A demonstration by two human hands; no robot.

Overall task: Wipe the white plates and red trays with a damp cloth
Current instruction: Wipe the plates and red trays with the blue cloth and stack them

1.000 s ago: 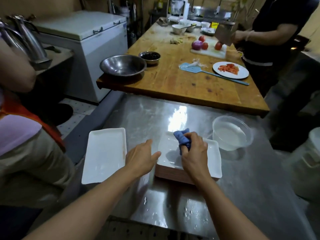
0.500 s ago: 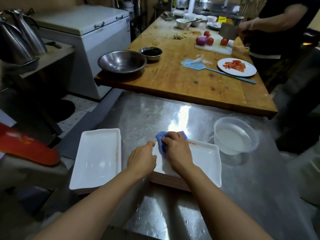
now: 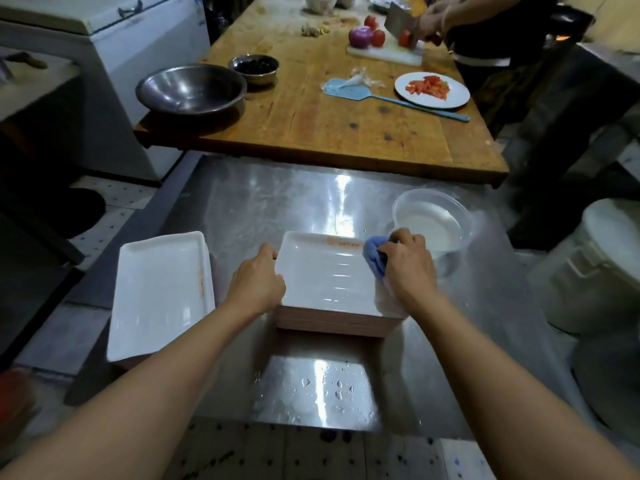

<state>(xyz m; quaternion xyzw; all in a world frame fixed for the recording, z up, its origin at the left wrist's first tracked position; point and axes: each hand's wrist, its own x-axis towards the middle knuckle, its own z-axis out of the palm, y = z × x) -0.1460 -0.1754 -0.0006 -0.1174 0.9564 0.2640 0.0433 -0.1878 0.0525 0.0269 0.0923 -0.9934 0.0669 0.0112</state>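
A white rectangular plate [image 3: 325, 275] sits on top of a stack of reddish trays [image 3: 332, 322] in the middle of a steel table [image 3: 249, 209]. The left hand [image 3: 256, 285] grips the plate's left edge, fingers curled over the rim. The right hand [image 3: 408, 268] is closed round a bunched blue cloth [image 3: 374, 256] and presses it against the plate's far right corner. The plate's inside shines with wet streaks, and an orange mark runs along its far rim (it looks like printing, though it is too blurred to read).

Just left of the stack lies a second white plate [image 3: 159, 292], apart from the left hand, with a faint orange smear along its right rim. It seems to rest on something, but what is underneath is hard to make out. Behind the right hand, a clear plastic bowl [image 3: 433, 220] holds water. Drops of water dot the steel near the table's front edge.

Beyond the steel table stands a wooden table [image 3: 311, 116]. On it are a large metal bowl [image 3: 190, 88], a small bowl [image 3: 254, 67] of something dark, a light blue spatula [image 3: 349, 90], and a round plate [image 3: 433, 90] with chopped tomato. At its far right another person [image 3: 498, 32] holds a cleaver [image 3: 398, 20] over a cutting board [image 3: 388, 51] with an onion and tomatoes. A white chest freezer [image 3: 114, 39] stands to the left.
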